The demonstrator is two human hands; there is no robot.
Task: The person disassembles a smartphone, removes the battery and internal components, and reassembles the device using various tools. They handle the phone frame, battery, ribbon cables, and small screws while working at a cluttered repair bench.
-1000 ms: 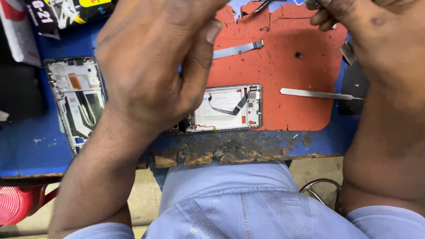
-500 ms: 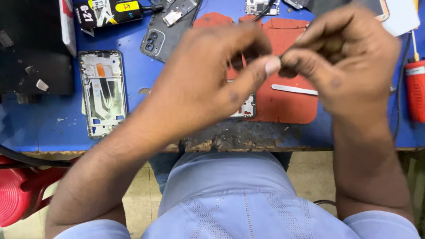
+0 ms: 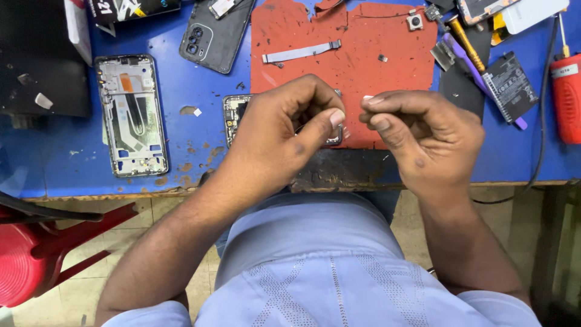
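My left hand (image 3: 284, 130) hovers over an opened phone (image 3: 233, 114) at the near edge of the red mat (image 3: 363, 54). Its fingers are curled, thumb pressed to forefinger, and I see nothing in the pinch. My right hand (image 3: 420, 136) is just to its right, fingertips pinched on a small pale piece (image 3: 367, 97). A narrow gap separates the two hands' fingertips. Most of the phone is hidden under my left hand.
On the blue bench (image 3: 181, 157) lie a bare phone frame (image 3: 130, 115), a black back cover (image 3: 215, 33), a flex ribbon (image 3: 301, 52), a camera module (image 3: 414, 22), a battery (image 3: 510, 79), a purple spudger (image 3: 478, 66) and a red tool (image 3: 566, 97). A red stool (image 3: 24, 260) stands lower left.
My hands have come lower in view and drawn slightly apart; half a second ago their fingertips met. More of the bench's far side shows now.
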